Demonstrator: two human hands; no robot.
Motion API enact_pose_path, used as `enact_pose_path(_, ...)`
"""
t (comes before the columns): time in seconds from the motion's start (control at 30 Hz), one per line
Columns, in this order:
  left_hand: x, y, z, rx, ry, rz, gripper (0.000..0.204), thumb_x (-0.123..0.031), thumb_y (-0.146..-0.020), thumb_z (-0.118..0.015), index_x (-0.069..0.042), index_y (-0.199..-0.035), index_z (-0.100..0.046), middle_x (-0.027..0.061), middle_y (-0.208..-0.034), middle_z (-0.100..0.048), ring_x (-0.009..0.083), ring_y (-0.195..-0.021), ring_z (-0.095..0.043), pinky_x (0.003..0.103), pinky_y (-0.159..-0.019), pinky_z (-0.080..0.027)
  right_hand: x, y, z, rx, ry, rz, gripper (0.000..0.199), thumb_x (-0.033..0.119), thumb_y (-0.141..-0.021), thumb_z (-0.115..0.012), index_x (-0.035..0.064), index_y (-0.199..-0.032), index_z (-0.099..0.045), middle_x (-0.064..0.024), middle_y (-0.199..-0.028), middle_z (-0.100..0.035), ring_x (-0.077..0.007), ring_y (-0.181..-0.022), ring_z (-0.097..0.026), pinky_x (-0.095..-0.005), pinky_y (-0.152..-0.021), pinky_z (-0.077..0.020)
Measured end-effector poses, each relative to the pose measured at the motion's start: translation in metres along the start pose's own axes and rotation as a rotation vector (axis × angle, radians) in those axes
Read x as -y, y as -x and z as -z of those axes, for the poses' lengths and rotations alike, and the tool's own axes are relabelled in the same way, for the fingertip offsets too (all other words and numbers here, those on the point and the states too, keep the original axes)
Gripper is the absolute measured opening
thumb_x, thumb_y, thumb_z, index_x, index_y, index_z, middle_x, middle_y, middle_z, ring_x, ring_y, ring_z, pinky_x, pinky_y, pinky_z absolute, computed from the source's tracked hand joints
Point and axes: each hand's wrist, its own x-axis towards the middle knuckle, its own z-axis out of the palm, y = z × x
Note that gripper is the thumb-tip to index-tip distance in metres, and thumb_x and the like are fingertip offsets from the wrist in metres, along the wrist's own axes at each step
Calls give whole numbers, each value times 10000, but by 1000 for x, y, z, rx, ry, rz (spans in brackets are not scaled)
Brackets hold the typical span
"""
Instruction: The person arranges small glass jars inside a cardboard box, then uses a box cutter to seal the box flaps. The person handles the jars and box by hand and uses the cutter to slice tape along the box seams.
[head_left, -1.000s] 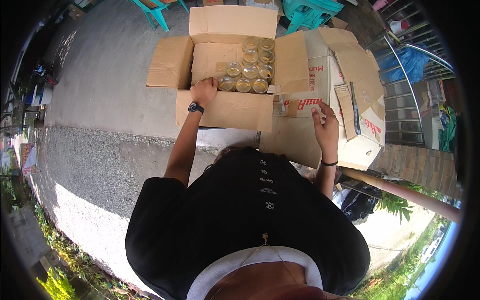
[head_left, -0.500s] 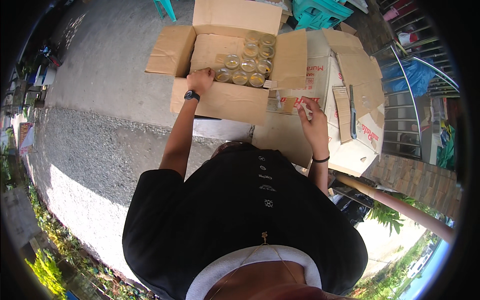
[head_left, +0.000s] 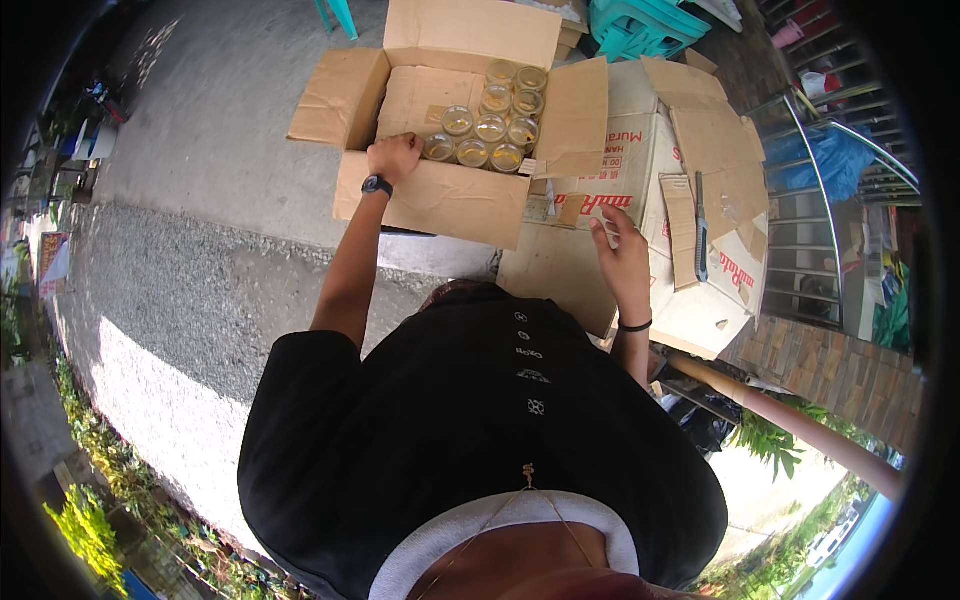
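Outdoor pavement [head_left: 200,150]; open cardboard box [head_left: 440,200] of gold-lidded jars [head_left: 490,128], hands seemingly loosely curled, empty.

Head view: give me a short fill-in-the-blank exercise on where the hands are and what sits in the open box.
1. The left hand reaches into the open ____ box.
2. The box holds glass ____ with lids.
3. The right hand rests on flattened cardboard, beside a box ____ with a grey handle.
4. The left wrist wears a black ____.

Missing words: cardboard; jars; cutter; watch.
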Motion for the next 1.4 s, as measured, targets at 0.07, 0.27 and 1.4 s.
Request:
enact_pose_path(0.07,2,-2,-3,7,-16,0,360,-385,-924,-426,-170,-918,-715,133,-892,-717,338,-843,-688,484,-734,-526,10,-1,-1,17,-15,14,358,259,-923,-630,6,-1175,-609,-228,-1077,-672,-363,-980,-661,-427,-810,-523)
enact_pose_path(0.27,27,-17,-28,-33,207,-106,339,-317,-914,-484,-142,-1151,-651,169,-1181,-646,359,-1029,-638,453,-881,-514,43,-23,-23,148,111,195,356,273,-917,-616,34,-1181,-589,-214,-1015,-672,-382,-944,-645,-466,-791,-522)
enact_pose_path(1.4,53,-66,-35,174,293,345,425,-113,-862,-574,31,-1237,-434,320,-1150,-574,387,-992,-648,443,-886,-531,72,-155,-271,130,626,240,718,675,-940,-320,349,-1553,-136,-10,-1637,-85,-338,-1494,-83,-615,-1164,-65)
